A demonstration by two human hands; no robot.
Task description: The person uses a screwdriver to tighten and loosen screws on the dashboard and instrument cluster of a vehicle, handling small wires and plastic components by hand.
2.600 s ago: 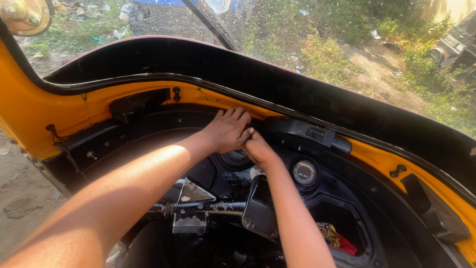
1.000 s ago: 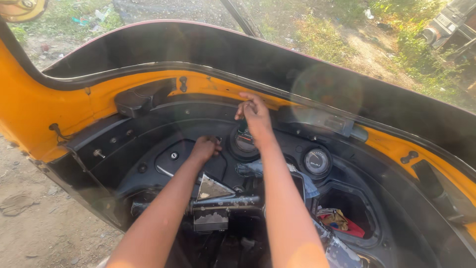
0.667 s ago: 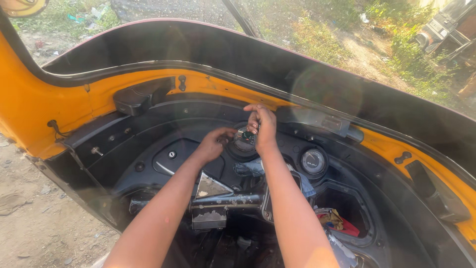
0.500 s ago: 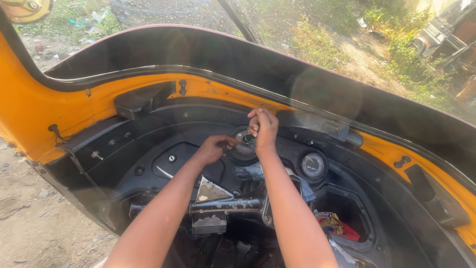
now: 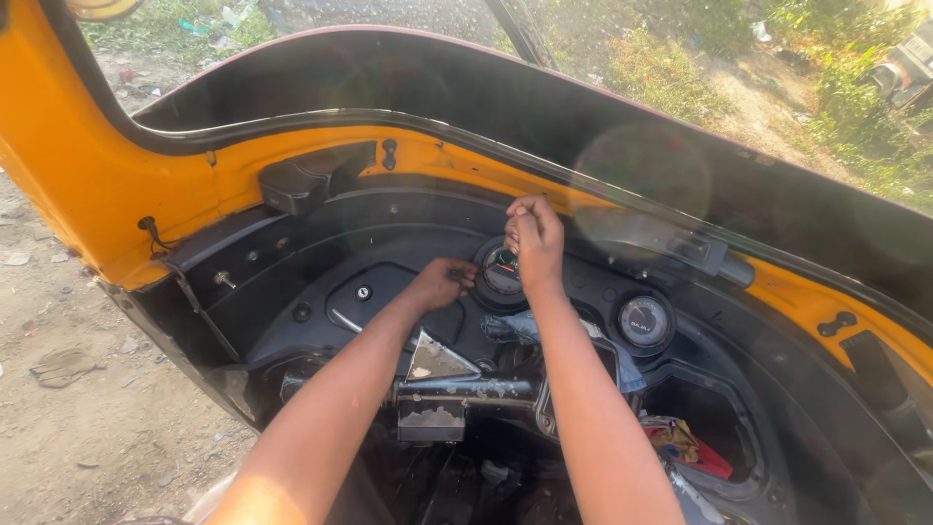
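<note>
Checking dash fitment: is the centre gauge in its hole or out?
In. The gauge sits in the dash opening; left hand and right hand are at its rim.

Both hands meet at a round, black-rimmed gauge [image 5: 502, 272] set in the black plastic dashboard [image 5: 321, 262] of a yellow-bodied vehicle. The left hand [image 5: 442, 283] grips its left edge; the right hand [image 5: 534, 236], fist closed, rests at its upper rim. A second round gauge [image 5: 644, 320] sits to the right.
</note>
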